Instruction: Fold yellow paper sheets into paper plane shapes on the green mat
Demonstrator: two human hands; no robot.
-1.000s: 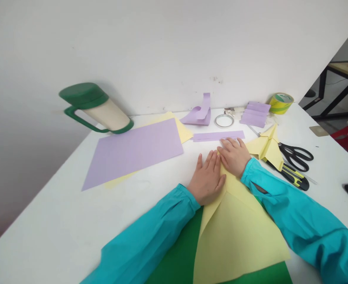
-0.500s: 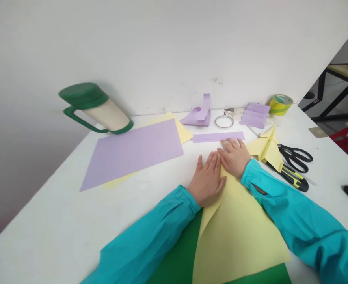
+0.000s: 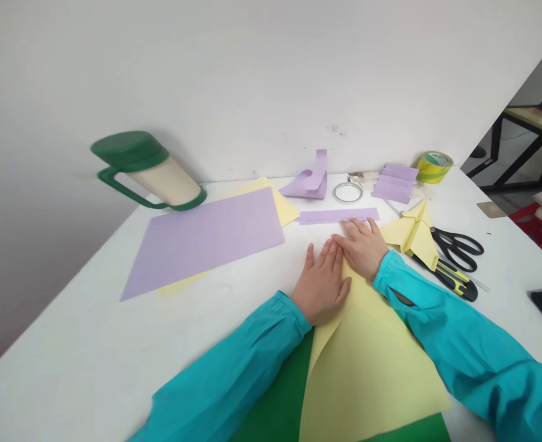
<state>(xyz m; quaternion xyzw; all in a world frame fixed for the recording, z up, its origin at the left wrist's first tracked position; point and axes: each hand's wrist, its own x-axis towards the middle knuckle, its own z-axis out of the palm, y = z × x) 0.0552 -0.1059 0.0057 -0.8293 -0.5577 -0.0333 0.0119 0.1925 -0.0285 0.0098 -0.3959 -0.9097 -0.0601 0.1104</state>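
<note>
A yellow sheet of paper lies in front of me, its left side folded inward toward a narrow far tip. My left hand rests flat on that folded side, fingers stretched toward the tip. At the tip, my right hand lies with its fingers spread, and its thumb side meets the left fingertips. Both palms face down, and they cover the point of the fold. Beneath the yellow paper is a green sheet. Just beyond the right fingers lies a purple paper strip.
A purple sheet lies left over yellow paper, beside a green-lidded jug. To the right are a yellow paper plane, black scissors and a utility knife. Green-yellow tape and a ring stand near the wall.
My right thumb and index finger have slid slightly left over the tip, against the left fingertips. The whole view has shifted a little; the papers stay in place.
</note>
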